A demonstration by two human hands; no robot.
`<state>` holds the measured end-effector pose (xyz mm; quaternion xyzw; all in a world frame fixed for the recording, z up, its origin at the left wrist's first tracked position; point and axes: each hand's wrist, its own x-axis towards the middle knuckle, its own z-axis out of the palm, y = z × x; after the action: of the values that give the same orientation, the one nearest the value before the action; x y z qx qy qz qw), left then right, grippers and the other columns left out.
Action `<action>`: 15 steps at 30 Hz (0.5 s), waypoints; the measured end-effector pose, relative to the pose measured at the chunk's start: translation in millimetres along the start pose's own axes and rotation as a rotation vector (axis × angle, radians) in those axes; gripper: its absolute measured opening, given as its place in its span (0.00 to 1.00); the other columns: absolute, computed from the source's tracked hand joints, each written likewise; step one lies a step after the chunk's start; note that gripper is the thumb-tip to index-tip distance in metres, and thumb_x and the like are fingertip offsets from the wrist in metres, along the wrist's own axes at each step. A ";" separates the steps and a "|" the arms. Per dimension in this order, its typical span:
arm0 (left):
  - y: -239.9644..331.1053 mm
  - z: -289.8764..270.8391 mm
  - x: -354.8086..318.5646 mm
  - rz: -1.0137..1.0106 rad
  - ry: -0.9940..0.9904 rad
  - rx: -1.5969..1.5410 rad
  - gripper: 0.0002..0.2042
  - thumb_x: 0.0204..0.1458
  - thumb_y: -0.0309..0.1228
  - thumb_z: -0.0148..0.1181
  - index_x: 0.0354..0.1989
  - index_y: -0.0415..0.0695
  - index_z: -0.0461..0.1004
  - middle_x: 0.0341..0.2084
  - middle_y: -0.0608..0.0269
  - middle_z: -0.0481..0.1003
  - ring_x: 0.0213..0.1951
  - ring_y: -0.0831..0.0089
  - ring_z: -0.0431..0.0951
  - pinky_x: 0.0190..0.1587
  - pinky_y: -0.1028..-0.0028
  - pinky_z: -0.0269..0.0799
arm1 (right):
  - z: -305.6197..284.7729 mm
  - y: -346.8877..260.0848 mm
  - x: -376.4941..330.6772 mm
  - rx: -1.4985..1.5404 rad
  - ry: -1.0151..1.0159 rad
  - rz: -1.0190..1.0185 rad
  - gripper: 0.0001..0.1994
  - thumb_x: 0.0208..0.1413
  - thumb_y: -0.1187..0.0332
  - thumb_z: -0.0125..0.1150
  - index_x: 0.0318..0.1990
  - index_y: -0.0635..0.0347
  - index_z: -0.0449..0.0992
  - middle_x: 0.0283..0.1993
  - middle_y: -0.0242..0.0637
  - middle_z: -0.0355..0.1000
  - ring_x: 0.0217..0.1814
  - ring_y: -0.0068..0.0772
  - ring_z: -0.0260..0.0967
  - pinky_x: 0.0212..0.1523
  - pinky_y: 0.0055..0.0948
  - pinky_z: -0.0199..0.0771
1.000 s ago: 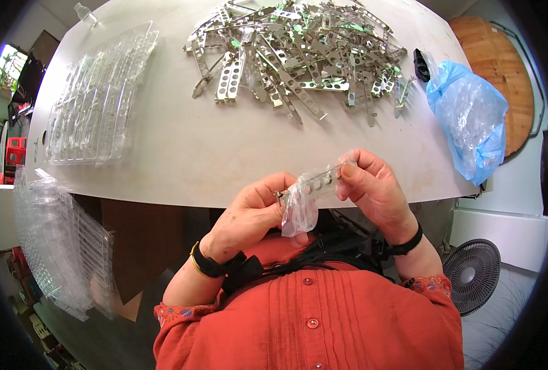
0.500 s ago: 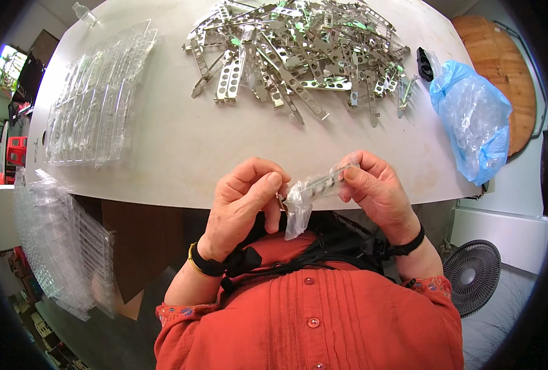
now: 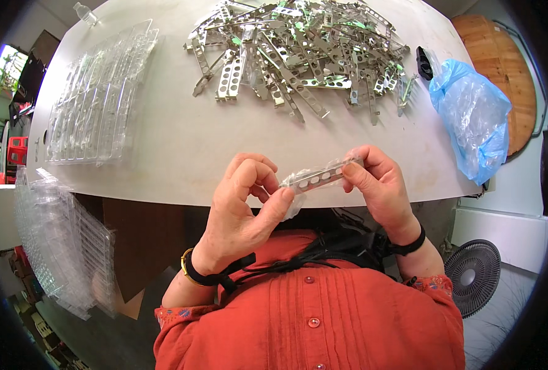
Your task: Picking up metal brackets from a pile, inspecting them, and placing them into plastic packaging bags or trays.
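Observation:
A perforated metal bracket (image 3: 321,178) with a row of holes is held slantwise above the table's near edge, in a clear plastic sleeve (image 3: 294,211) whose loose part hangs crumpled below its left end. My right hand (image 3: 380,188) pinches the bracket's upper right end between thumb and fingers. At the lower left end, my left hand (image 3: 240,206) has its thumb against the sleeved bracket and its other fingers curled behind. The left fingertips are partly hidden. On the table beyond lies a large heap of similar metal brackets (image 3: 305,58).
Clear plastic trays (image 3: 95,105) lie on the table (image 3: 181,154) at left; more clear trays (image 3: 70,246) stack below its left edge. A blue plastic bag (image 3: 474,120) rests at the right edge, near a black object (image 3: 424,63). A fan (image 3: 471,277) stands lower right.
The bracket has turned so its row of holes shows, and the sleeve hangs less far down. My left hand has rolled, with its thumb now lower along the bracket's end.

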<state>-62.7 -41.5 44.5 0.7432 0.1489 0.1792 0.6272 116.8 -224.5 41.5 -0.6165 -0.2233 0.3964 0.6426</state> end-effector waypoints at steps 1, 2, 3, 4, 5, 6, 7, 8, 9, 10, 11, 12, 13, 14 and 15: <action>-0.4 0.3 -0.4 0.010 0.003 0.016 0.08 0.57 0.24 0.63 0.39 0.37 0.70 0.45 0.61 0.69 0.37 0.82 0.69 0.42 0.79 0.70 | 0.5 -0.7 -0.8 -0.016 0.001 -0.015 0.07 0.64 0.69 0.62 0.44 0.62 0.75 0.33 0.25 0.72 0.34 0.15 0.67 0.38 0.18 0.69; -0.8 0.4 -0.8 0.020 0.006 0.032 0.08 0.57 0.24 0.63 0.39 0.37 0.70 0.45 0.61 0.69 0.36 0.82 0.69 0.41 0.79 0.70 | 1.0 -2.2 -1.7 -0.032 0.002 -0.030 0.07 0.64 0.69 0.62 0.44 0.61 0.75 0.33 0.25 0.72 0.34 0.14 0.67 0.38 0.18 0.69; -0.9 0.8 -1.3 0.029 0.010 0.047 0.08 0.57 0.24 0.63 0.39 0.37 0.70 0.45 0.61 0.69 0.36 0.83 0.69 0.41 0.79 0.70 | 1.3 -3.1 -2.3 -0.049 0.002 -0.044 0.07 0.64 0.69 0.63 0.45 0.61 0.75 0.34 0.25 0.72 0.34 0.14 0.67 0.37 0.17 0.69; -0.2 1.3 -1.7 0.028 0.028 0.063 0.07 0.57 0.24 0.63 0.38 0.37 0.70 0.43 0.62 0.69 0.35 0.83 0.69 0.40 0.80 0.70 | 1.5 -2.9 -2.8 -0.052 0.008 -0.055 0.07 0.64 0.69 0.63 0.45 0.61 0.75 0.34 0.24 0.72 0.34 0.14 0.67 0.37 0.17 0.69; 1.1 2.1 -2.1 0.026 0.045 0.079 0.07 0.58 0.25 0.63 0.37 0.37 0.71 0.42 0.63 0.70 0.35 0.83 0.69 0.39 0.80 0.69 | 1.6 -2.5 -3.2 -0.054 0.013 -0.066 0.07 0.64 0.69 0.63 0.45 0.61 0.75 0.33 0.24 0.72 0.34 0.14 0.67 0.38 0.17 0.69; 2.3 2.2 -2.2 0.025 0.060 0.095 0.07 0.58 0.25 0.63 0.37 0.37 0.71 0.40 0.64 0.71 0.34 0.84 0.69 0.38 0.80 0.69 | 1.8 -1.7 -3.6 -0.056 0.022 -0.078 0.07 0.64 0.69 0.63 0.45 0.61 0.75 0.33 0.24 0.72 0.34 0.13 0.67 0.38 0.17 0.69; 7.8 0.9 -2.5 -0.014 0.039 0.171 0.07 0.59 0.26 0.63 0.36 0.37 0.72 0.37 0.65 0.71 0.33 0.84 0.69 0.36 0.81 0.69 | 1.5 -1.0 -3.8 -0.060 0.032 -0.085 0.07 0.64 0.69 0.63 0.45 0.61 0.75 0.33 0.24 0.72 0.34 0.13 0.67 0.38 0.17 0.69; 16.5 -1.3 -3.0 -0.053 0.018 0.247 0.07 0.59 0.27 0.63 0.35 0.37 0.72 0.34 0.66 0.71 0.31 0.85 0.69 0.34 0.81 0.68 | 1.0 -0.2 -4.0 -0.064 0.041 -0.091 0.08 0.64 0.69 0.63 0.45 0.61 0.75 0.33 0.24 0.71 0.34 0.13 0.67 0.38 0.17 0.69; 21.3 -2.2 -3.8 -0.092 -0.002 0.324 0.07 0.60 0.27 0.63 0.35 0.37 0.73 0.31 0.68 0.72 0.30 0.85 0.69 0.32 0.81 0.67 | 0.7 0.2 -4.3 -0.067 0.050 -0.098 0.08 0.64 0.69 0.63 0.46 0.61 0.74 0.33 0.23 0.71 0.34 0.13 0.67 0.38 0.17 0.69; 19.7 -1.1 -4.9 -0.122 0.003 0.271 0.07 0.59 0.27 0.63 0.33 0.37 0.73 0.29 0.66 0.71 0.27 0.83 0.69 0.30 0.80 0.67 | 1.1 -0.2 -4.8 -0.067 0.053 -0.104 0.08 0.64 0.69 0.63 0.46 0.61 0.74 0.33 0.23 0.71 0.34 0.13 0.66 0.37 0.17 0.69; 15.7 0.6 -6.3 -0.152 0.008 0.219 0.08 0.59 0.27 0.63 0.32 0.37 0.73 0.27 0.65 0.71 0.24 0.81 0.69 0.28 0.78 0.67 | 1.9 -1.0 -5.5 -0.067 0.057 -0.110 0.08 0.64 0.70 0.63 0.46 0.61 0.74 0.33 0.23 0.71 0.34 0.13 0.66 0.37 0.17 0.68; 12.1 1.9 -7.4 -0.181 0.014 0.166 0.08 0.58 0.27 0.64 0.30 0.37 0.73 0.25 0.64 0.71 0.21 0.79 0.68 0.26 0.77 0.67 | 2.3 -1.6 -5.9 -0.067 0.059 -0.117 0.08 0.64 0.70 0.63 0.46 0.61 0.74 0.33 0.23 0.71 0.34 0.13 0.66 0.37 0.16 0.68; 9.0 2.6 -8.3 -0.182 0.016 0.127 0.09 0.60 0.28 0.63 0.31 0.37 0.73 0.24 0.68 0.70 0.21 0.82 0.67 0.25 0.79 0.65 | 2.1 -0.7 -6.0 -0.071 0.053 -0.122 0.08 0.64 0.70 0.63 0.46 0.61 0.74 0.33 0.23 0.71 0.34 0.12 0.66 0.37 0.16 0.67; 6.2 3.1 -9.1 -0.183 0.017 0.088 0.09 0.62 0.30 0.62 0.32 0.38 0.73 0.22 0.71 0.70 0.22 0.85 0.66 0.25 0.81 0.63 | 1.5 1.0 -5.9 -0.076 0.047 -0.128 0.07 0.64 0.70 0.63 0.46 0.61 0.74 0.33 0.23 0.70 0.35 0.12 0.65 0.37 0.16 0.67; 4.8 3.2 -9.3 -0.184 0.019 0.049 0.09 0.63 0.31 0.60 0.33 0.39 0.74 0.21 0.75 0.69 0.22 0.88 0.65 0.24 0.83 0.62 | 1.3 2.0 -5.7 -0.081 0.041 -0.134 0.07 0.64 0.70 0.63 0.46 0.61 0.74 0.34 0.22 0.70 0.35 0.12 0.65 0.37 0.16 0.67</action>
<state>-69.6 -49.3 48.0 0.7398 0.2266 0.1241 0.6213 112.0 -228.4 40.8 -0.6337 -0.2667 0.3302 0.6468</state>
